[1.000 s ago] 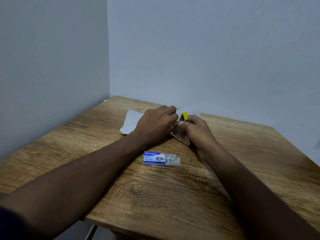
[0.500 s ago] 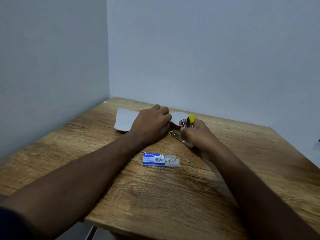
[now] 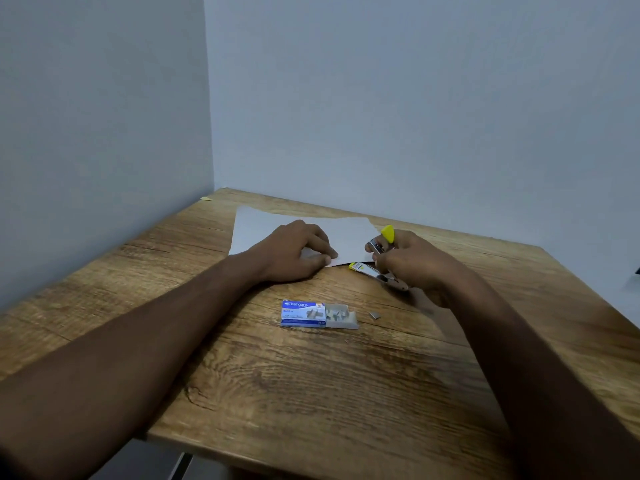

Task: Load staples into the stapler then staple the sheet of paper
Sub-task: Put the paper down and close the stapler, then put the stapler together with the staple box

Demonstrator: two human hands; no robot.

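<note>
A white sheet of paper [image 3: 349, 237] lies flat at the far side of the wooden table [image 3: 311, 393]. My left hand [image 3: 294, 252] rests on its near edge, fingers curled down onto it. Just right of the sheet, my right hand [image 3: 412, 263] grips a small metal stapler [image 3: 375, 252] with yellow tips; its jaws gape open and point at the paper's right corner. The lower arm touches the table. A blue staple box [image 3: 313, 314] sits nearer me, its tray pulled out with staples showing.
A loose strip of staples [image 3: 374, 315] lies right of the box. Pale walls meet in a corner behind the table. A tiny yellow scrap [image 3: 207, 198] sits at the far left corner. The table's near edge runs below my forearms.
My hands have drawn apart. The left one slid left onto the paper, leaving the stapler. The right one moved right with the stapler, which now shows with its jaws apart.
</note>
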